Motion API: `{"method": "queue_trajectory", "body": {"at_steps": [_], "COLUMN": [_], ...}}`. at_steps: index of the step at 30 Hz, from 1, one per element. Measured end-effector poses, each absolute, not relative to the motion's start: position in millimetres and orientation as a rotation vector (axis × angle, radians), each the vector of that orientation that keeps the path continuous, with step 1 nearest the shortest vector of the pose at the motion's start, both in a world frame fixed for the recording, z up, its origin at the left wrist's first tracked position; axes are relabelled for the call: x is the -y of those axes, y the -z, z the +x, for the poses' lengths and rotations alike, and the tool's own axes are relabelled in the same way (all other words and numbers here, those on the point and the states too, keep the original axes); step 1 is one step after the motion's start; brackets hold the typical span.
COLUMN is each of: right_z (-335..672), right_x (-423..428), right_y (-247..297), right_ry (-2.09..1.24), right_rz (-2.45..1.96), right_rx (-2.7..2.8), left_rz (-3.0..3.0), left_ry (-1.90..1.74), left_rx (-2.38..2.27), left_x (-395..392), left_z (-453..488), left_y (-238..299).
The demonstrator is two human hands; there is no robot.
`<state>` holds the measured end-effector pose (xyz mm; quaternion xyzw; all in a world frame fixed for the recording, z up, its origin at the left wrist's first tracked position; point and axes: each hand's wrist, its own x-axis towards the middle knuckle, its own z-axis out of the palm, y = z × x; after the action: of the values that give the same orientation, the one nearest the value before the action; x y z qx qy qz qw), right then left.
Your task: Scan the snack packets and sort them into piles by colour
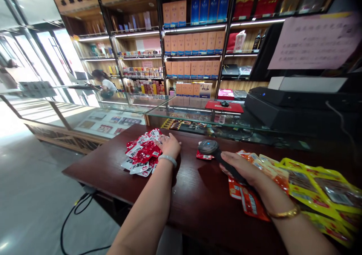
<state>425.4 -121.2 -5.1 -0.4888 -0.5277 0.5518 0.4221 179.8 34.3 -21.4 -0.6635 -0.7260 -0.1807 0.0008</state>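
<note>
My right hand is wrapped around the handle of a black barcode scanner. The scanner's head is over a small red packet on the dark wooden table. On the left, my left hand reaches the right edge of a heap of red and white snack packets. Its fingers look apart and touch the heap; their tips are partly hidden among the packets. Beneath and beside my right hand lie orange snack packets, with yellow snack packets farther right.
A glass display counter stands behind the table, bearing a red mat with a mouse. Black equipment occupies the right. A person is behind the far counter. Black cables hang at the lower left.
</note>
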Motion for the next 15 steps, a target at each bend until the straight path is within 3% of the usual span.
{"method": "queue_trajectory", "body": {"at_steps": [7,15], "right_z": [427.3,424.3], "right_x": [117.0,120.4], "right_y": [13.5,5.3], "right_ry": [-1.389,-1.340], "right_rz": [-1.183,-1.225], "right_rx": [1.321,1.340], "left_rz": [-2.351,-2.328], "left_ry": [0.492,0.962], "left_rx": [2.033,2.279], "left_x": [-28.0,-36.7], "left_z": [177.8,180.0], "left_y": [20.9,14.2]}}
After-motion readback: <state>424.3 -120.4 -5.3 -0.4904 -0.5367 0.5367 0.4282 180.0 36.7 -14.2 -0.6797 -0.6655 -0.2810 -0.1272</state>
